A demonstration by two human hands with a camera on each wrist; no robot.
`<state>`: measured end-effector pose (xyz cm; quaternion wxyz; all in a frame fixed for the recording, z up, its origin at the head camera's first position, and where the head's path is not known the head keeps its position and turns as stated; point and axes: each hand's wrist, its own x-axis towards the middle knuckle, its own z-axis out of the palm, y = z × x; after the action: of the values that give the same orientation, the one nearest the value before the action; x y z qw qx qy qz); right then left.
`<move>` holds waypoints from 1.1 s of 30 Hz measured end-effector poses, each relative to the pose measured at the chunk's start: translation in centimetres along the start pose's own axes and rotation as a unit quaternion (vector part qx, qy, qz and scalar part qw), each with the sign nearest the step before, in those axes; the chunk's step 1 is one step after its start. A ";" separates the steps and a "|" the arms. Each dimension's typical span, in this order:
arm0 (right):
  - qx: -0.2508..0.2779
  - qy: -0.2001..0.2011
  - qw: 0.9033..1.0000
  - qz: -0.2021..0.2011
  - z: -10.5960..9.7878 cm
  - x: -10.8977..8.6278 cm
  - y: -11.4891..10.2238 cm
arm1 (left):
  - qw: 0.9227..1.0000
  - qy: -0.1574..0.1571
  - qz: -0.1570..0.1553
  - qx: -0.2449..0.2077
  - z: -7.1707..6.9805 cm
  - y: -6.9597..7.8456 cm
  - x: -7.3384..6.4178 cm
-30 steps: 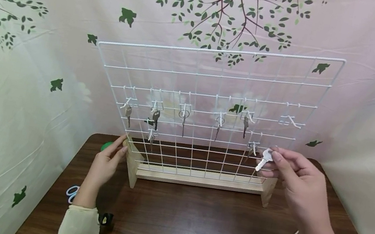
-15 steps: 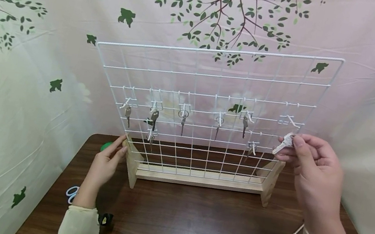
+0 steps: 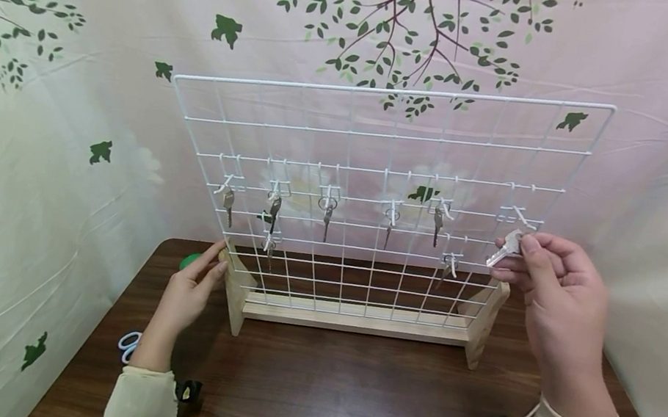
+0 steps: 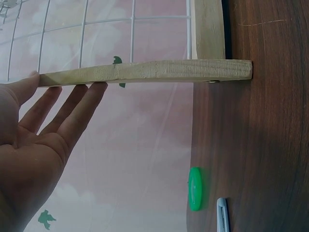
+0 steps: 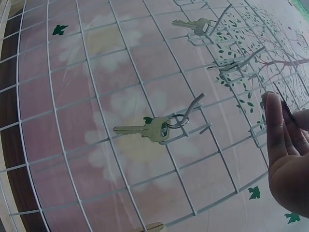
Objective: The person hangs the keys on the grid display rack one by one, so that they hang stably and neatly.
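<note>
My right hand [image 3: 566, 301] pinches a silver key [image 3: 506, 248] between thumb and fingers, its blade pointing down and left. The key is just below a bare white hook [image 3: 519, 216] at the right side of a white wire grid [image 3: 395, 91]. In the right wrist view, the fingers [image 5: 274, 121] show at the right edge, and the key is seen nearly edge-on. My left hand [image 3: 187, 294] holds the left upright of the wooden stand [image 4: 159, 70], thumb at its edge and fingertips against its outer side.
Several keys hang from other hooks, one of them a brass-toned key [image 5: 152, 129] on a ring. Scissors [image 3: 128, 345] and a green round object [image 4: 194, 188] lie left of the stand on the brown table [image 3: 302, 389]. A thin white stick [image 3: 531, 412] lies near the right wrist.
The right hand has carried the key up and to the right, from beside the lower right hook to just under the bare hook. The left hand stays on the stand.
</note>
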<state>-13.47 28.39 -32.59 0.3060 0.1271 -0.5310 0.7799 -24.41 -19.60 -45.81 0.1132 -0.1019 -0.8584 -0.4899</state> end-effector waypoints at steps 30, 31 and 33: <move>-0.047 0.062 0.997 0.018 -0.6 0.1 1.6 | 1.000 0.008 0.001 0.012 0.1 -0.4 0.1; -0.048 0.063 0.997 0.019 -0.7 0.0 1.7 | 1.000 0.008 0.001 0.014 0.1 -0.4 0.1; -0.056 0.066 0.996 0.022 -0.9 -0.2 1.9 | 1.000 0.007 0.003 0.012 0.1 -0.4 0.1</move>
<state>-14.37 28.63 -34.51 0.3297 0.0465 -0.5553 0.7620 -24.65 -19.72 -46.18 0.1218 -0.0997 -0.8632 -0.4798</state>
